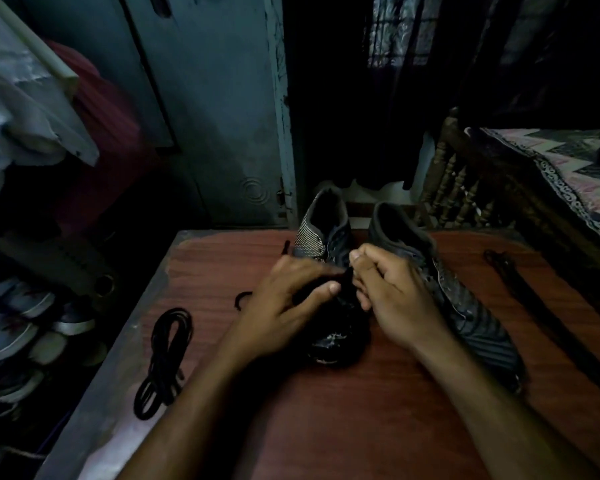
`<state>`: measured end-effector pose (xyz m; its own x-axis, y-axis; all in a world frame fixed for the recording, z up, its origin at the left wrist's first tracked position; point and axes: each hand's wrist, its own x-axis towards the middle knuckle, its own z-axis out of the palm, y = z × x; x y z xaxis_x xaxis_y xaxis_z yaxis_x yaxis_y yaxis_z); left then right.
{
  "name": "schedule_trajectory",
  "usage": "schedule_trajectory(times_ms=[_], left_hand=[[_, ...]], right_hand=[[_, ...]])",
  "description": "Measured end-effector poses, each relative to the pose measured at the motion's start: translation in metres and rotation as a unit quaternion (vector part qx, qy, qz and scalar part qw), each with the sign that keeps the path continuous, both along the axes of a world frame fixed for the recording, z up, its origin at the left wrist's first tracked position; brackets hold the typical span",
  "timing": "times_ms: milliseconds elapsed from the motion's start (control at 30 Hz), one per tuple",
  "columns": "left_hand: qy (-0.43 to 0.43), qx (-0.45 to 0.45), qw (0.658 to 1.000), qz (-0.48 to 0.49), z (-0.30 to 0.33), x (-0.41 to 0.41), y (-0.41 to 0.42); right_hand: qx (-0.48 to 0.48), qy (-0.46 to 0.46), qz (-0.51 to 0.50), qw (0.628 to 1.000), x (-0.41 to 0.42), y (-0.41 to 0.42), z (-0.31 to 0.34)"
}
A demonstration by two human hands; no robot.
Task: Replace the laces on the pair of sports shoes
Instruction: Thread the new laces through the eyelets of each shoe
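Two dark sports shoes stand on a reddish wooden table [361, 410], toes toward me. Over the left shoe [329, 244] both hands meet at its lacing area. My left hand [284, 306] holds the shoe's upper, thumb stretched toward the middle. My right hand [392, 299] pinches a black lace [347, 278] above the eyelets. The right shoe [465, 306] lies beside it, partly behind my right wrist. A coiled black lace [167, 358] lies at the table's left edge. Another dark lace [520, 292] stretches along the right side.
A short black lace end [241, 299] curls left of my left hand, and another end [285, 247] pokes out beside the left shoe. Several shoes [21, 327] sit on a rack at the left. A bed with wooden railing [465, 188] stands at the right, a blue door [215, 116] behind.
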<state>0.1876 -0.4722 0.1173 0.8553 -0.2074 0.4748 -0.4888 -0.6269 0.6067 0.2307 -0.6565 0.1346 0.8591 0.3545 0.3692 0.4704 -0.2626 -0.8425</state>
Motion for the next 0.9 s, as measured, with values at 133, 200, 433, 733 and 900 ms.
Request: schedule_trajectory(times_ms=[133, 200, 433, 733, 900], left_hand=[[0.15, -0.241, 0.957, -0.053, 0.002, -0.002, -0.001], [0.157, -0.316, 0.934, -0.05, 0.003, -0.001, 0.002], [0.16, -0.3, 0.939, -0.055, 0.015, -0.006, 0.005], [0.14, -0.294, 0.944, -0.06, 0.039, -0.019, -0.001], [0.144, -0.31, 0.937, 0.067, 0.034, -0.012, 0.017]], right_hand=[[0.023, 0.012, 0.001, 1.0, 0.003, -0.002, 0.001], [0.049, 0.014, -0.036, 0.998, 0.008, -0.01, 0.006], [0.238, 0.094, -0.1, 0.961, 0.017, -0.027, 0.024], [-0.031, -0.138, -0.099, 0.985, 0.004, -0.011, 0.006], [0.045, -0.097, -0.198, 0.974, 0.024, -0.039, 0.02]])
